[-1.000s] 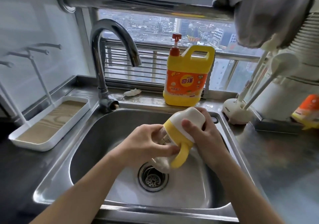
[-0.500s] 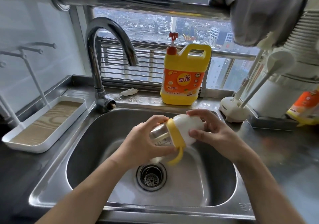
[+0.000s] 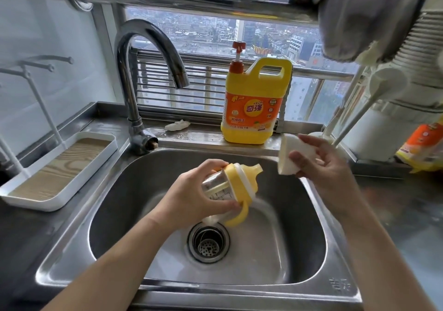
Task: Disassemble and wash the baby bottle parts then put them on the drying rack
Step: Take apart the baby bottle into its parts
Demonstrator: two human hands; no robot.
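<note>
Over the steel sink [image 3: 112, 217], my left hand [image 3: 191, 195] grips a clear baby bottle [image 3: 219, 187] lying on its side. Its yellow collar with handles and a yellow spout [image 3: 249, 175] point right. My right hand [image 3: 323, 167] holds the bottle's white cap [image 3: 288, 157] up and to the right, clear of the bottle, near the sink's back right corner. A white drying rack [image 3: 60, 167] with a wood-pattern tray and thin upright pegs stands on the counter at the left.
A curved chrome faucet [image 3: 143, 71] rises behind the sink, with no water running. A yellow dish soap jug [image 3: 254, 104] stands on the back ledge. White brushes in a stand [image 3: 354, 119] sit at the right. The drain strainer [image 3: 208, 242] lies below the bottle.
My right hand pulled the white cap off the bottle and moved it up and right. The yellow spout is now exposed. My left hand kept holding the bottle.
</note>
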